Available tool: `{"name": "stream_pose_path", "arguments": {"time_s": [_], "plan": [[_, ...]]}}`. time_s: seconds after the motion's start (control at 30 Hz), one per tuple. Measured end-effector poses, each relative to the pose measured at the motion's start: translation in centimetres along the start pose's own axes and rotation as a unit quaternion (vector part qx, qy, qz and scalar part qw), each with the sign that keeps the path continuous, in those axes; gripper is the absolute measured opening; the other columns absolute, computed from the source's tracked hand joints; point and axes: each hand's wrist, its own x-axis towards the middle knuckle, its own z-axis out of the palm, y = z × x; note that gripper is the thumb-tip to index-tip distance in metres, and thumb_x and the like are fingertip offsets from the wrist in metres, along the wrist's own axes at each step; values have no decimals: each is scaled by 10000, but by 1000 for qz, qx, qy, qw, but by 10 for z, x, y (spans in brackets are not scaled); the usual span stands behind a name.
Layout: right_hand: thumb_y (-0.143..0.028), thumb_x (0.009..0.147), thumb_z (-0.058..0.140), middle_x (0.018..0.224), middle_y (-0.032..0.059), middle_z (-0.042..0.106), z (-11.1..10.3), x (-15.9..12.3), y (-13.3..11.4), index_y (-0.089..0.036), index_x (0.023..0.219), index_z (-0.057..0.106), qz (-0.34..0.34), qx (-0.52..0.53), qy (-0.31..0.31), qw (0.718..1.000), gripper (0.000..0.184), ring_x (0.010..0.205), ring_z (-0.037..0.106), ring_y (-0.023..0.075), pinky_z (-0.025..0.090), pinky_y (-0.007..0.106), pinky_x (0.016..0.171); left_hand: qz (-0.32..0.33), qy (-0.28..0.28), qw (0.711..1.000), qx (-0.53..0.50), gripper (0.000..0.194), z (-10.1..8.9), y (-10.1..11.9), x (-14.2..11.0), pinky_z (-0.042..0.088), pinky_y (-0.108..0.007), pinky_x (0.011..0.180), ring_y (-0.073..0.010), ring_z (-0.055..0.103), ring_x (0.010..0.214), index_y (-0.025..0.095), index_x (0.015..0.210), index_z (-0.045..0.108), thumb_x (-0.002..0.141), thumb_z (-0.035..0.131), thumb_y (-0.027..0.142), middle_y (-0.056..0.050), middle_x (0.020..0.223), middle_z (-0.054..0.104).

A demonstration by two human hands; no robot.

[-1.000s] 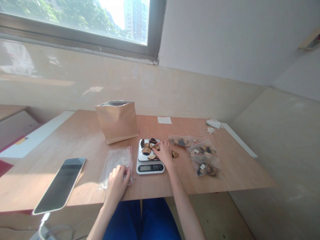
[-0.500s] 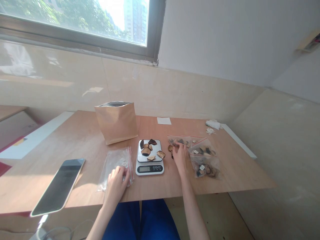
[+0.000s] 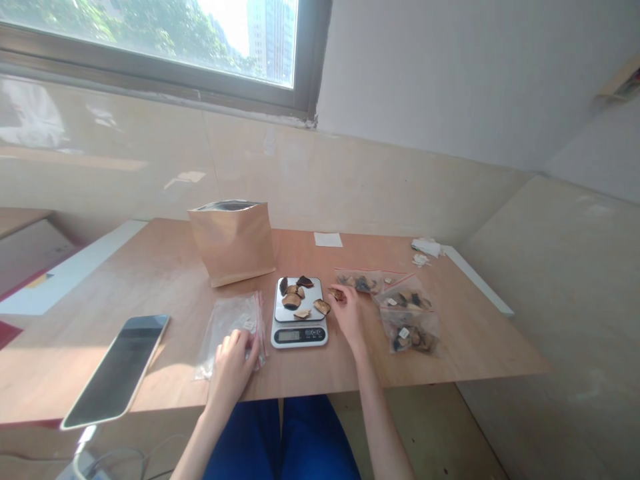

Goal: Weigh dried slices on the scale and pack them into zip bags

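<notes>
A small kitchen scale (image 3: 299, 326) stands on the wooden table (image 3: 150, 280) with several dried brown slices (image 3: 295, 297) on its platform. My right hand (image 3: 347, 315) hovers just right of the scale, fingers pinched on one dried slice (image 3: 337, 294). Over to the left, my left hand (image 3: 233, 363) lies with curled fingers on a stack of empty clear zip bags (image 3: 231, 320), pressing it down.
An open brown paper pouch (image 3: 233, 241) stands behind the scale. Three filled zip bags (image 3: 407, 313) lie to the right. A dark phone (image 3: 117, 368) rests at the left front edge. A white slip (image 3: 328, 239) and small white packets (image 3: 426, 249) sit at the back.
My right hand left the scale platform, went right to the loose slices by the filled bags, and has come back toward the scale holding one slice. The left hand stayed put.
</notes>
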Motion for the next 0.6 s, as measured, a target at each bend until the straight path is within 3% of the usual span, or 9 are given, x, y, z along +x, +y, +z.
{"name": "stream_pose_path", "arguments": {"time_s": [0.1, 0.2, 0.4, 0.6], "plan": [[-180, 776, 533, 937, 73, 613, 15, 15, -24, -173, 952, 630, -23, 10, -69, 997, 201, 835, 579, 178, 471, 305, 781, 2, 1, 1000, -1, 295, 1, -2, -1, 354, -300, 666, -188, 499, 700, 209, 631, 487, 855, 372, 362, -31, 706, 552], [-170, 772, 554, 1007, 78, 613, 25, 13, -31, -183, 974, 628, -48, 2, -106, 993, 215, 974, 562, 200, 430, 351, 900, 6, -5, 1000, -5, 297, 3, -4, -1, 357, -299, 671, -184, 496, 691, 208, 645, 482, 866, 359, 364, -25, 704, 540], [-212, 857, 433, 1113, 113, 533, 20, -29, -14, -192, 1084, 558, -29, 3, 0, 1000, 260, 1103, 491, 217, 390, 407, 960, 3, -5, 1000, 1, 286, 5, -5, 0, 360, -303, 679, -190, 498, 704, 206, 658, 497, 860, 368, 364, -28, 715, 547], [-153, 836, 411, 1046, 113, 556, 28, -45, -15, -182, 1016, 575, -24, 19, -18, 999, 245, 1036, 540, 215, 432, 393, 929, -1, -6, 1000, 9, 283, 3, -3, 0, 361, -299, 678, -189, 507, 713, 208, 655, 500, 850, 376, 372, -31, 718, 552]]}}
